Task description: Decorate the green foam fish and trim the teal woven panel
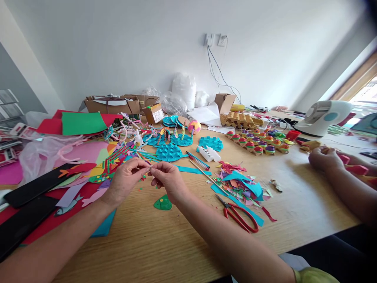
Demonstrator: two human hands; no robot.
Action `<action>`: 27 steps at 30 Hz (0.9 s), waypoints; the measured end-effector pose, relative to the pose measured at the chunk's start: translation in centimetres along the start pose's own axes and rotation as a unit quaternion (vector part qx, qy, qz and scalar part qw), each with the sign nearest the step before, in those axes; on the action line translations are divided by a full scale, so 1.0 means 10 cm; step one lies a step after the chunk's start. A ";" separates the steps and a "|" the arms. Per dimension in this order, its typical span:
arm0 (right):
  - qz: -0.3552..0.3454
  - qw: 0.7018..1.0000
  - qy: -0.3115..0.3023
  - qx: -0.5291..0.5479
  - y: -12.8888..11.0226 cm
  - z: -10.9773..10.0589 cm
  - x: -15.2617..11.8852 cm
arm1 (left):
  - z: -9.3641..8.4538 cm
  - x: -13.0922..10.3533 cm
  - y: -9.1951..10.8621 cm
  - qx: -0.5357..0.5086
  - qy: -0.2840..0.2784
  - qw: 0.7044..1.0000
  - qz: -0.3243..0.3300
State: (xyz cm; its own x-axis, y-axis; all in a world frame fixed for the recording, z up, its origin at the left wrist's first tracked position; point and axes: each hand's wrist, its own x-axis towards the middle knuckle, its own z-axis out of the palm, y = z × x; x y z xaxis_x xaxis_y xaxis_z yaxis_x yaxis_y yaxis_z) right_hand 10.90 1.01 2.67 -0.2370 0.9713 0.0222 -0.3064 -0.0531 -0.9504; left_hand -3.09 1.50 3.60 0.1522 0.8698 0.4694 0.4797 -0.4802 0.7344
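- While both bare forearms reach in from the near side, the left hand [125, 179] and the right hand [168, 180] meet fingertip to fingertip over the light wooden tabletop [165, 251].
- State of the grip: thumb and finger of each hand are closed in a pinch around a tiny pale piece [150, 168], too small to identify; its long axis cannot be told.
- Principal relation: a green, fish-shaped cutout with small yellow spots [163, 202] lies flat on the near side of the pinch and slightly to its right. Its long axis runs roughly left to right, its narrower end at left. The right hand is nearer, its wrist just beside the cutout's right end.
- Left limit: a blue paper sheet [105, 225] shows beside the left forearm, with black, long, flat objects [39, 184] farther left.
- Right limit: red-handled metal scissors [229, 205] lie aslant by a blue paper strip [238, 199] and a heap of multicoloured paper scraps [233, 184].
- Far limit: blue, bumpy egg-carton pieces [168, 152] and white plastic bottles [205, 153] stand or lie beyond the fingers.
- Room for moving: wood shows from the cutout to the near edge. Another person's hands [326, 159] are well apart, at far right.
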 end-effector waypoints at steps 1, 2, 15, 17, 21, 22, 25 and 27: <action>-0.009 1.000 -0.002 -0.015 0.00 -0.01 0.01 | 0.00 0.00 0.00 -0.003 -0.008 1.000 -0.011; -0.016 0.999 -0.005 -0.031 0.00 -0.02 0.02 | 0.00 0.01 0.01 -0.008 -0.018 1.000 -0.018; -0.031 0.980 -0.017 -0.197 0.00 -0.14 0.00 | 0.03 -0.01 0.04 -0.081 -0.119 0.983 -0.114; -0.029 0.978 -0.014 -0.206 -0.01 -0.14 -0.01 | 0.04 -0.01 0.05 -0.082 -0.120 0.981 -0.125; -0.019 0.975 -0.003 -0.222 -0.05 -0.17 -0.03 | 0.06 -0.03 0.06 -0.086 -0.113 0.980 -0.141; -0.023 0.974 -0.002 -0.226 -0.06 -0.18 -0.04 | 0.07 -0.04 0.07 -0.088 -0.113 0.979 -0.142; -0.044 0.968 -0.004 -0.247 -0.06 -0.20 -0.06 | 0.08 -0.05 0.07 -0.093 -0.114 0.979 -0.142; -0.051 0.963 -0.005 -0.266 -0.05 -0.21 -0.07 | 0.09 -0.05 0.08 -0.092 -0.115 0.979 -0.138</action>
State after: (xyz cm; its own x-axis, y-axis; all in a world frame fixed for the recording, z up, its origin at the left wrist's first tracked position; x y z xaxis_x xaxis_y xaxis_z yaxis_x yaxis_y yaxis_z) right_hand 13.18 0.89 2.44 -0.2398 0.9629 0.1237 0.1873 0.1709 -0.9673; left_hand -2.01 0.76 3.50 0.2386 0.9619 0.1333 0.3684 -0.2167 0.9041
